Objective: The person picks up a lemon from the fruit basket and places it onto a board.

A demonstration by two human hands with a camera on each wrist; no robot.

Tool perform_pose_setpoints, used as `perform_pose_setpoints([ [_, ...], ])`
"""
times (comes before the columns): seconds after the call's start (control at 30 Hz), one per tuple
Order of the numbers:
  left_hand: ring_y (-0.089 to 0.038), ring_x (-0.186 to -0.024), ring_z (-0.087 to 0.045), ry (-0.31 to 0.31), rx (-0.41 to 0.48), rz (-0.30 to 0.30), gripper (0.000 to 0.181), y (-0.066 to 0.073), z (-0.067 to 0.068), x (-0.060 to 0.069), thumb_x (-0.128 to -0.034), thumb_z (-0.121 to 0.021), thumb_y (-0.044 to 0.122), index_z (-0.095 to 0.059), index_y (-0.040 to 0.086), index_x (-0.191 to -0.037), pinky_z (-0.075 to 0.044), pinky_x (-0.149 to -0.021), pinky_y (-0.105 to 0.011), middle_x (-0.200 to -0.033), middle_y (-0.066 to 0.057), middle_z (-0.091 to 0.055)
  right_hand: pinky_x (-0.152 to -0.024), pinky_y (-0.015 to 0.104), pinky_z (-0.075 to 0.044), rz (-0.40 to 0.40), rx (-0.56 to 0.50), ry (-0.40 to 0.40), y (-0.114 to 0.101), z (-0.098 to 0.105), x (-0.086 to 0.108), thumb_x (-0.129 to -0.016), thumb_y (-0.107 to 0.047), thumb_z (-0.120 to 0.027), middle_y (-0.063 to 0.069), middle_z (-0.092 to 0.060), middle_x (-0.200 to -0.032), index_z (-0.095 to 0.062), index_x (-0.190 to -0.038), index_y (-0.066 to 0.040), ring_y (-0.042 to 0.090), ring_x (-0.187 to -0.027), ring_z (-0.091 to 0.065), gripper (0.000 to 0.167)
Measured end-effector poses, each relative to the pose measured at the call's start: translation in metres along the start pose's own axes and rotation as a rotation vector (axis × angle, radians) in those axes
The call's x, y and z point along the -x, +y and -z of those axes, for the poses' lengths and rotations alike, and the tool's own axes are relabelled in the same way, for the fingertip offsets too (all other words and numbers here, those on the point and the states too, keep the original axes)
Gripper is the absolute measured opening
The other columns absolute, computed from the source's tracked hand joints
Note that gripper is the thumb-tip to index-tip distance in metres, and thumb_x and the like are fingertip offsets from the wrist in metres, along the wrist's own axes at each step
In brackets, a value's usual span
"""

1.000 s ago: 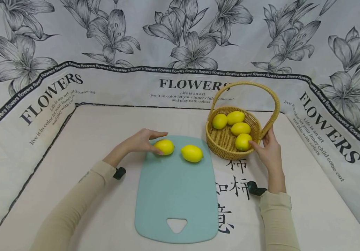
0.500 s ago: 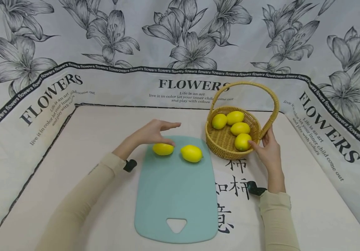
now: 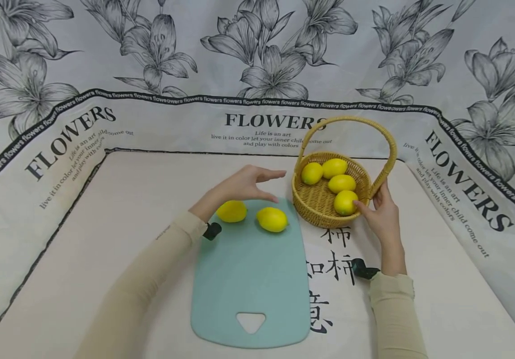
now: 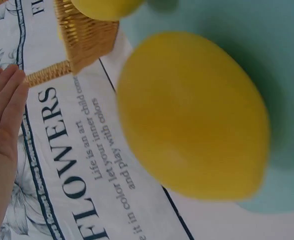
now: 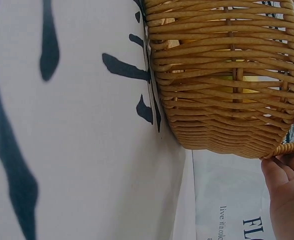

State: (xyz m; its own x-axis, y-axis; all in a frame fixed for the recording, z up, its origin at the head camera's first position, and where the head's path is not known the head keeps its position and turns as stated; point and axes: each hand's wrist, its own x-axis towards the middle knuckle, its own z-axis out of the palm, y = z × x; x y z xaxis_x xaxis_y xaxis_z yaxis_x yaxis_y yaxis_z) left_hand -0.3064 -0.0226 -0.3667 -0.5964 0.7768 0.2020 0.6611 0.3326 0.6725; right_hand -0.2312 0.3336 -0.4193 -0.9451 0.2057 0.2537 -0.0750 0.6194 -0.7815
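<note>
My left hand [image 3: 248, 183] hovers with thumb and fingers spread apart above the far end of the blue-green board [image 3: 250, 269], near the wicker basket [image 3: 316, 215], while my right hand [image 3: 382, 214] grips that basket at its right rim by the handle's foot. Four yellow lemons [image 3: 342, 184] lie inside the basket, and on the board sit a left lemon [image 3: 232, 213], partly behind my wrist, and a right lemon [image 3: 272, 220], just apart from each other.
</note>
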Motion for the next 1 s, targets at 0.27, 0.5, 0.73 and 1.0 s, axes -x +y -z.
perform_pose_setpoints([
  [0.27, -0.012, -0.130, -0.046, -0.017, 0.016, -0.037, 0.072, 0.012, -0.012, -0.029, -0.0805, -0.079, 0.035, -0.048, 0.010, -0.141, -0.038, -0.104, -0.019, -0.144, -0.004, -0.048, -0.113, 0.035, -0.027, 0.016, -0.010, -0.003, 0.000, 0.000, -0.001, -0.090, -0.015, -0.069, 0.010, -0.021, -0.157, -0.001, -0.154, -0.032, 0.026, -0.142, -0.026, 0.095],
  [0.5, -0.013, -0.130, -0.047, -0.055, -0.031, -0.057, 0.072, 0.025, -0.022, -0.048, -0.0819, -0.078, 0.035, -0.047, 0.009, -0.142, -0.037, -0.104, -0.018, -0.144, -0.003, -0.048, -0.113, 0.036, -0.027, 0.041, -0.012, -0.008, 0.000, 0.002, 0.000, -0.090, -0.015, -0.069, 0.013, -0.022, -0.156, -0.001, -0.155, -0.029, 0.027, -0.141, -0.027, 0.095],
  [0.73, -0.013, -0.126, -0.050, -0.094, -0.085, -0.059, 0.075, 0.041, -0.036, -0.069, -0.0819, -0.076, 0.043, -0.046, 0.013, -0.144, -0.038, -0.105, -0.021, -0.143, -0.001, -0.048, -0.113, 0.036, -0.027, 0.035, -0.016, -0.007, 0.000, 0.004, 0.000, -0.091, -0.016, -0.068, 0.012, -0.021, -0.157, -0.002, -0.155, -0.029, 0.026, -0.141, -0.026, 0.094],
  [1.0, -0.008, -0.130, -0.044, -0.134, -0.089, -0.091, 0.074, 0.052, -0.052, -0.091, -0.0817, -0.076, 0.043, -0.047, 0.013, -0.143, -0.033, -0.108, -0.019, -0.144, 0.001, -0.048, -0.113, 0.035, -0.027, 0.043, -0.026, -0.015, 0.000, 0.003, -0.001, -0.090, -0.014, -0.069, 0.011, -0.022, -0.157, -0.002, -0.155, -0.029, 0.026, -0.141, -0.026, 0.095],
])
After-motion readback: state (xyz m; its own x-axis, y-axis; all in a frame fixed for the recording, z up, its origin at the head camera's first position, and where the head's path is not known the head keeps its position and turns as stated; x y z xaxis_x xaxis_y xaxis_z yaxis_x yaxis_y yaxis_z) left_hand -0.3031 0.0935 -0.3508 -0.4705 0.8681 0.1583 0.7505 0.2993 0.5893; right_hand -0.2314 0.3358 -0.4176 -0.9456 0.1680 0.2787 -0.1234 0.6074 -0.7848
